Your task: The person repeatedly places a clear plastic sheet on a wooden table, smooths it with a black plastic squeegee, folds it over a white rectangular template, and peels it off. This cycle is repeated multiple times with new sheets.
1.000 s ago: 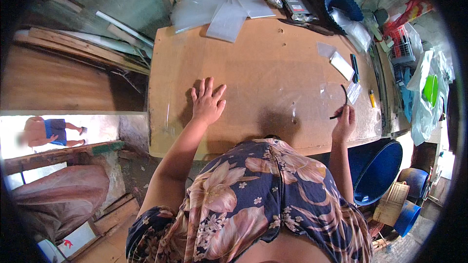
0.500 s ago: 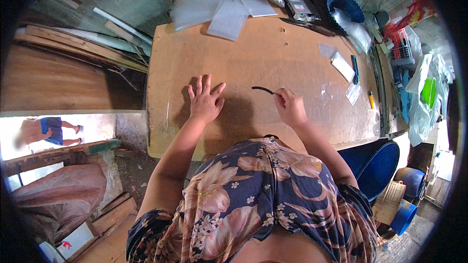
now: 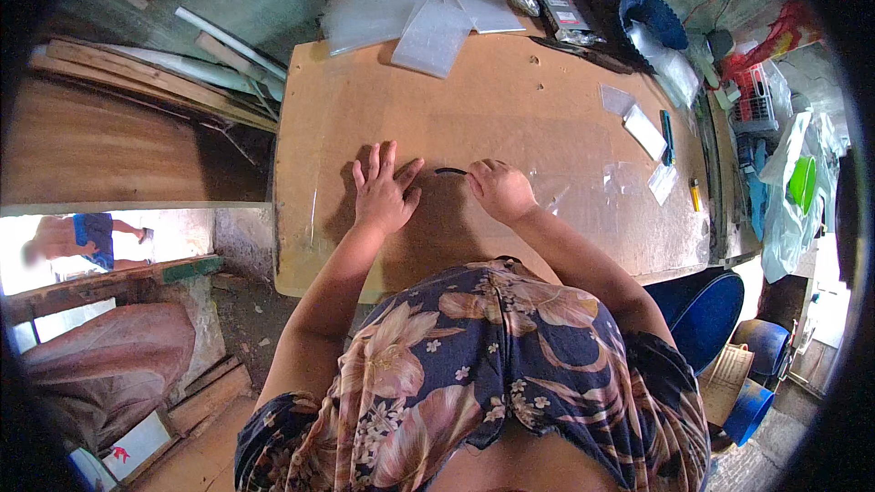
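Note:
My left hand (image 3: pixel 386 189) rests palm down on the brown tabletop (image 3: pixel 365 91), its fingers spread and nothing in it. To its right, my right hand (image 3: pixel 501 189) pinches one end of a thin, curved black strip (image 3: pixel 449 170). The strip's free end points toward my left thumb and index finger, a short gap away from them. What the strip is made of I cannot tell. The part under my right fingers is hidden.
Clear plastic sheets (image 3: pixel 428 41) overlap at the far edge. A white card (image 3: pixel 644 133), a teal cutter (image 3: pixel 667 137) and a yellow one (image 3: pixel 694 193) lie on the right. A dark blue scalloped basket (image 3: pixel 652 18) stands at the far right corner. Blue containers (image 3: pixel 706 314) stand below the table.
My right hand has moved left with the black strip, bringing it nearer my left hand. My left hand has stayed in place. A person in the left background has shifted slightly.

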`<state>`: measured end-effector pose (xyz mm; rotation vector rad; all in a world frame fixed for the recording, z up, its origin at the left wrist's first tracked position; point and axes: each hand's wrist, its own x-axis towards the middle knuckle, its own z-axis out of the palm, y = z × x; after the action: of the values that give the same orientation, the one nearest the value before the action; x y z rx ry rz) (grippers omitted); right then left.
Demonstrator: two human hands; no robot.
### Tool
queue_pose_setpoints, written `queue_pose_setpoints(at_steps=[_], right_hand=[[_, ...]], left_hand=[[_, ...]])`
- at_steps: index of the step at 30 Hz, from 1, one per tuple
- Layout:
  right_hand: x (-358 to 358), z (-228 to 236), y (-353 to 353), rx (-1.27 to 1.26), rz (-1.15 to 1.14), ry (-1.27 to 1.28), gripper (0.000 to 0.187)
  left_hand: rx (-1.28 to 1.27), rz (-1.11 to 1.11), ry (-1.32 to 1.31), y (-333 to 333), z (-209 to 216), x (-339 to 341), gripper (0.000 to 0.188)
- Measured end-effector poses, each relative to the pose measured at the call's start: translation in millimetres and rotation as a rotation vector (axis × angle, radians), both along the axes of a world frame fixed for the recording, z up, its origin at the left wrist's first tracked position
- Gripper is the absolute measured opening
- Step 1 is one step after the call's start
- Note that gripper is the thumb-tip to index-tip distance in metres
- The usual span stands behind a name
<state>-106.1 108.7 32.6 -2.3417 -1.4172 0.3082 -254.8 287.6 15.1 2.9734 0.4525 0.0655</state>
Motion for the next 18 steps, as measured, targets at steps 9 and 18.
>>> queue_pose_setpoints(at_steps=[9,18], right_hand=[[-3.1,3.6,4.0,-0.078,0.046,-0.086,0.019],[-3.3,-0.8,1.4,-0.021,0.038,-0.128,0.016]], left_hand=[[-0.005,0.007,0.012,-0.2,0.9,0.8,0.051],[-0.003,0.004,0.005,-1.9,1.8,0.9,0.05]])
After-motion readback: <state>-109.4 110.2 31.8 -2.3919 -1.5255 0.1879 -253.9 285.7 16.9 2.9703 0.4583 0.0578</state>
